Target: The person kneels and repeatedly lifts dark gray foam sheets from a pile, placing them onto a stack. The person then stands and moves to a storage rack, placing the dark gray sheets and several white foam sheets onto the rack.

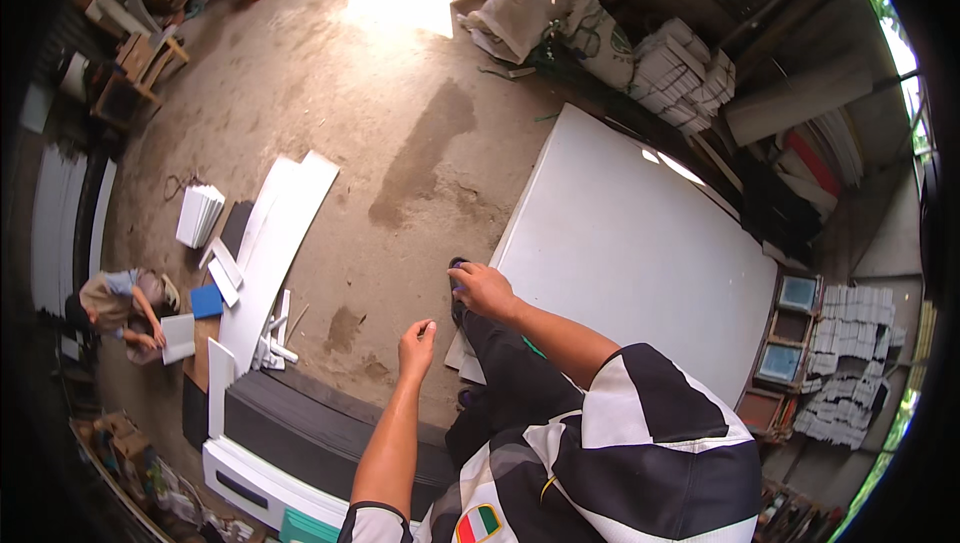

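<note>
My left hand [416, 349] is held above the concrete floor, its fingers curled in and the thumb on top. Whether anything small is inside it I cannot make out. My right hand [484, 289] is farther forward, beside the near left edge of a large white board [640, 253]. Its fingers are loosely bent and apart, and I see nothing held in them. Below that hand a dark shoe [458, 265] shows at the board's edge. Neither hand visibly touches the board or the dark stack of sheets [320, 423] at the lower left.
At the left, another person [120, 308] bends over a white panel [178, 338] near a blue square [206, 301]. Long white strips [275, 243] and bundled white pieces [200, 215] lie on the floor. Sacks [530, 23] and white bundles [685, 68] stand at the back right.
</note>
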The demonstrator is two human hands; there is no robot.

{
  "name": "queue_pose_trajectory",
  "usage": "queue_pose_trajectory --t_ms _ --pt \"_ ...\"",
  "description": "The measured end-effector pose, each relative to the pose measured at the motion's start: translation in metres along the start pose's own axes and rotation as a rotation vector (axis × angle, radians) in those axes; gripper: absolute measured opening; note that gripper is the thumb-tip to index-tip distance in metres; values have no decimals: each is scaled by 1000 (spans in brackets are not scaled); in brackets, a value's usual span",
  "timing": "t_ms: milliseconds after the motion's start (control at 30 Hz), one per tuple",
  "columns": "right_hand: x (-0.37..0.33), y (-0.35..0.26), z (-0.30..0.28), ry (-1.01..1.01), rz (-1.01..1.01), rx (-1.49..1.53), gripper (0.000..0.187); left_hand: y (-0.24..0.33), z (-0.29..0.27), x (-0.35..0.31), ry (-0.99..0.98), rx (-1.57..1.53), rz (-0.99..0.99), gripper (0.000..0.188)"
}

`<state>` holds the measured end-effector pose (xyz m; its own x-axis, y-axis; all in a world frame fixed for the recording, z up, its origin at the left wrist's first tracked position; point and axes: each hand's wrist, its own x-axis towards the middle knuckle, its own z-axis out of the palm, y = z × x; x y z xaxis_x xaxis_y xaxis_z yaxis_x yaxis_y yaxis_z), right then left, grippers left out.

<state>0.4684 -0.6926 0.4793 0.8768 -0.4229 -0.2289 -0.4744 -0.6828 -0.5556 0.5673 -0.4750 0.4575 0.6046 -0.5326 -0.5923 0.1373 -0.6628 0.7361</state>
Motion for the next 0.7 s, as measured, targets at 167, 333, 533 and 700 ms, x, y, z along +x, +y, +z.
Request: queue_pose_trajectory --t_ms 167,333,533,700 --pt "32 54 -45 189 186 125 49 98 28 89 -254 105 125 39" --pt "65 87 -85 370 302 153 46 185 42 171 -390 127 184 41" --pt "112 100 -153 534 440 136 48 262 52 237 -516 157 193 41" --pt "134 110 -201 655 589 141 47 339 73 280 -710 249 266 42"
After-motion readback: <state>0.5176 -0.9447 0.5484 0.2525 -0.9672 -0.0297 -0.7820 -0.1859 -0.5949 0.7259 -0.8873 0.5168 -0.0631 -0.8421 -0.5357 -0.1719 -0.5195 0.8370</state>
